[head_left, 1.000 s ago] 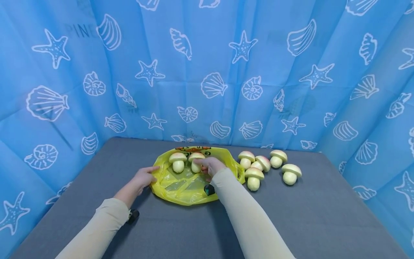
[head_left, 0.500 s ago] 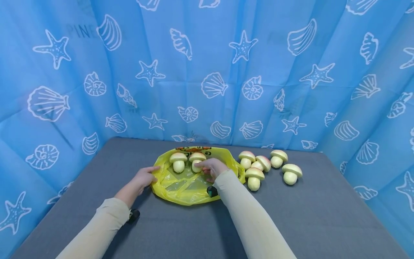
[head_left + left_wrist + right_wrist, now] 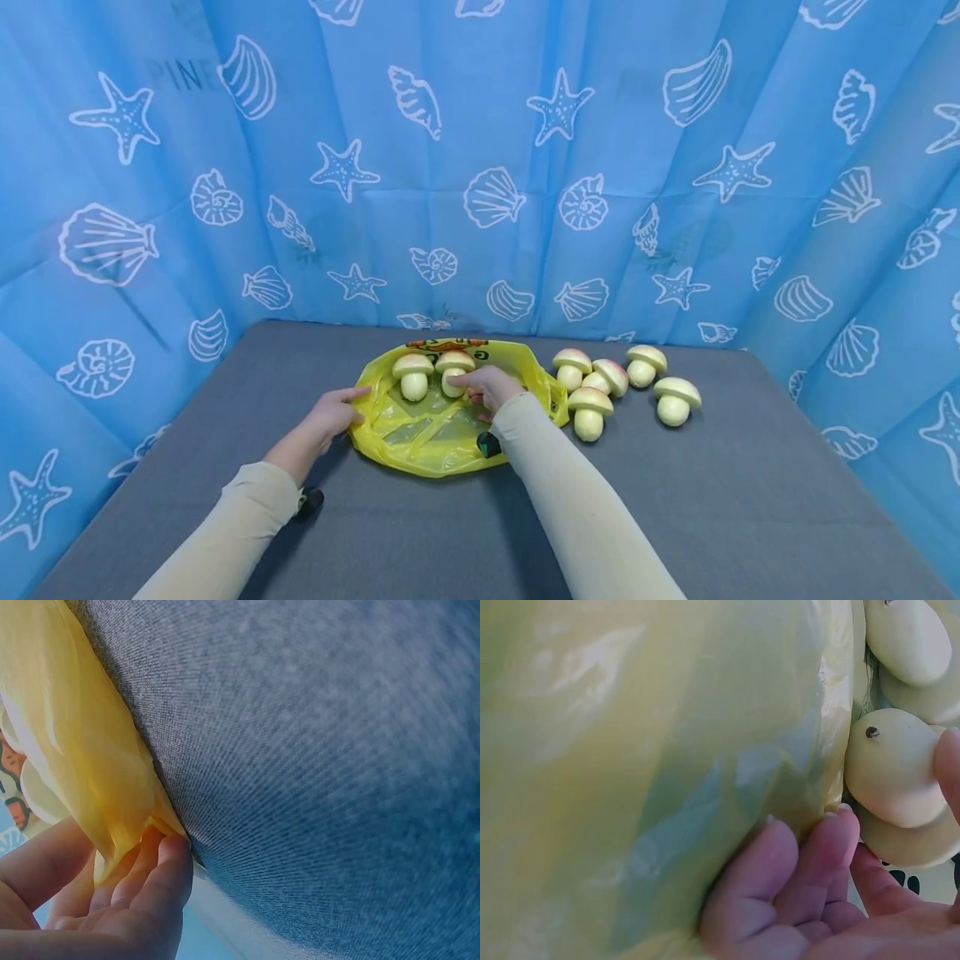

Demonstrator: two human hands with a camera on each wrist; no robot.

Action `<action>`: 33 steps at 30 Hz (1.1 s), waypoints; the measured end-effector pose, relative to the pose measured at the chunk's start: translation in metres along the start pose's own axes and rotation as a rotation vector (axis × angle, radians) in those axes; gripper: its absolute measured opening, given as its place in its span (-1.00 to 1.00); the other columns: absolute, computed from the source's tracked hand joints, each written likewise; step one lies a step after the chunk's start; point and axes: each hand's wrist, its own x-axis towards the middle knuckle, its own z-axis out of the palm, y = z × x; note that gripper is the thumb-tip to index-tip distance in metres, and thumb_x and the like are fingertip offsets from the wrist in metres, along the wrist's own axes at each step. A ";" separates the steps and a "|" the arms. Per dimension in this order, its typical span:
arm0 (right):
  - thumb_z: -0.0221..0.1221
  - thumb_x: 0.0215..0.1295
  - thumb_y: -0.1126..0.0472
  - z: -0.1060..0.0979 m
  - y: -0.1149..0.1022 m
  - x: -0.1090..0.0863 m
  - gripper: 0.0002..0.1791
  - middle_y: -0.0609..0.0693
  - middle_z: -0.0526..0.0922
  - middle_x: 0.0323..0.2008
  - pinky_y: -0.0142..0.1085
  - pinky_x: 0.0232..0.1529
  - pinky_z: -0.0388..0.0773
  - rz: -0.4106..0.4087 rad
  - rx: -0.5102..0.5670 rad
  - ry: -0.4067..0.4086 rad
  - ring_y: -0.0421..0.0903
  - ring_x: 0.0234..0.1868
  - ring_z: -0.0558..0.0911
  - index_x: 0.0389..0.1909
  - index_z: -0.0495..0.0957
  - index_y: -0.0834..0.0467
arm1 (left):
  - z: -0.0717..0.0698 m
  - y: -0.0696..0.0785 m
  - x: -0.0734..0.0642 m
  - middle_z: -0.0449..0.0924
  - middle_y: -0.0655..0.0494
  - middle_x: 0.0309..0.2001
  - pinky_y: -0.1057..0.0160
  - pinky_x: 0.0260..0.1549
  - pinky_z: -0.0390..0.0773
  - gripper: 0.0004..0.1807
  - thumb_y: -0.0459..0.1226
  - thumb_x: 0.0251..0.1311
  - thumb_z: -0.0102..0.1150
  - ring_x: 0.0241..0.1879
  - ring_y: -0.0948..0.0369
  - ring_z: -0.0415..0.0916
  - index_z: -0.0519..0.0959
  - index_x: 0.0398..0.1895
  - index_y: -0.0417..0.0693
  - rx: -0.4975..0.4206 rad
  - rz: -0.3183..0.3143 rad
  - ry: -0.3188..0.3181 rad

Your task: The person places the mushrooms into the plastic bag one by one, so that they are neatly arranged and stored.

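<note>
A yellow plastic bag [image 3: 438,458] lies with its mouth spread wide. Two toy mushrooms with pale stems and pinkish-cream caps are inside its far part, side by side. My left hand [image 3: 333,412] pinches the bag's left edge between thumb and fingers, and the bunched film [image 3: 105,795] shows in the left wrist view. Inside the bag, my right hand [image 3: 495,387] holds the right-hand mushroom [image 3: 453,360], thumb at its stem [image 3: 892,765] and a finger by the cap. The left-hand mushroom [image 3: 412,375] stands just beside it.
Several more toy mushrooms [image 3: 588,412] are grouped right of the bag on the grey cloth-covered table [image 3: 405,542], one [image 3: 675,402] farthest right. A blue curtain [image 3: 480,167] with shell prints hangs behind the table and along both sides.
My right fingers have shifted from by the mushroom's cap down to its stem. The mushroom has barely moved. My left hand stays on the bag's edge.
</note>
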 end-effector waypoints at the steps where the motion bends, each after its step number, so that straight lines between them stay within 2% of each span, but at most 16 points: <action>1: 0.32 0.22 0.02 0.000 0.000 0.000 -0.18 0.17 0.41 0.08 -0.11 -0.06 0.35 -0.002 -0.003 0.001 0.04 0.01 0.38 0.40 0.19 0.20 | 0.000 0.000 0.000 -0.05 -0.39 0.45 -0.13 0.28 0.20 -0.35 -0.59 0.24 -0.17 0.41 -0.23 -0.04 0.17 0.45 -0.26 0.001 0.003 -0.001; 4: 0.32 0.21 0.02 0.000 0.001 0.002 -0.17 0.17 0.41 0.08 -0.10 -0.05 0.35 -0.005 -0.007 0.006 0.05 0.01 0.38 0.41 0.17 0.19 | 0.000 0.000 -0.001 -0.04 -0.39 0.45 -0.13 0.28 0.21 -0.35 -0.59 0.25 -0.17 0.41 -0.24 -0.03 0.17 0.45 -0.26 0.009 0.006 0.000; 8: 0.34 0.19 0.03 0.002 0.002 0.005 -0.21 0.13 0.41 -0.02 -0.10 -0.06 0.34 0.001 -0.002 0.017 0.02 -0.05 0.38 0.36 0.23 0.18 | 0.000 0.000 -0.002 -0.04 -0.39 0.45 -0.13 0.27 0.22 -0.36 -0.58 0.26 -0.16 0.40 -0.24 -0.02 0.17 0.46 -0.26 0.013 0.003 -0.003; 13: 0.36 0.16 0.02 0.003 0.004 0.007 -0.21 0.11 0.42 -0.04 -0.07 0.02 0.36 0.005 0.013 0.032 0.02 -0.03 0.40 0.34 0.25 0.18 | 0.000 0.001 -0.002 -0.06 -0.39 0.45 -0.14 0.28 0.21 -0.35 -0.58 0.27 -0.16 0.41 -0.24 -0.04 0.16 0.46 -0.24 0.016 0.004 -0.007; 19: 0.35 0.18 0.00 0.003 0.004 0.008 -0.32 0.08 0.41 -0.17 -0.12 -0.11 0.33 -0.009 0.003 0.047 -0.02 -0.18 0.38 0.24 0.32 0.15 | 0.000 0.001 -0.002 -0.05 -0.38 0.45 -0.13 0.28 0.20 -0.35 -0.58 0.26 -0.16 0.41 -0.24 -0.03 0.16 0.46 -0.24 0.014 0.006 -0.002; 22: 0.35 0.18 0.01 0.003 0.005 0.006 -0.21 0.08 0.43 -0.13 -0.10 -0.10 0.36 -0.026 -0.017 0.052 -0.02 -0.15 0.39 0.37 0.24 0.15 | 0.000 0.001 -0.001 -0.06 -0.39 0.45 -0.13 0.28 0.20 -0.35 -0.58 0.25 -0.16 0.41 -0.24 -0.04 0.16 0.46 -0.25 0.011 0.009 0.000; 26: 0.34 0.20 0.06 0.001 0.005 0.003 -0.03 0.14 0.44 -0.04 -0.03 -0.03 0.38 -0.043 -0.044 0.050 0.01 -0.11 0.40 0.51 0.02 0.19 | 0.000 -0.001 -0.002 -0.06 -0.39 0.45 -0.14 0.28 0.21 -0.34 -0.59 0.24 -0.17 0.41 -0.25 -0.07 0.16 0.46 -0.24 0.009 0.013 -0.004; 29: 0.33 0.22 0.11 0.000 0.004 -0.001 -0.03 0.17 0.42 0.00 0.00 0.02 0.37 -0.048 -0.041 0.046 0.03 -0.12 0.39 0.51 -0.02 0.22 | 0.000 -0.002 -0.002 -0.06 -0.38 0.45 -0.14 0.28 0.21 -0.34 -0.59 0.25 -0.17 0.42 -0.25 -0.08 0.17 0.46 -0.23 0.008 0.014 -0.003; 33: 0.31 0.24 0.14 -0.004 0.003 -0.007 -0.11 0.20 0.39 0.09 0.00 0.08 0.38 -0.048 -0.035 0.033 0.04 -0.08 0.40 0.47 0.04 0.24 | 0.000 -0.002 0.000 -0.07 -0.38 0.46 -0.14 0.28 0.21 -0.34 -0.59 0.25 -0.16 0.42 -0.25 -0.08 0.18 0.46 -0.22 -0.004 0.008 0.000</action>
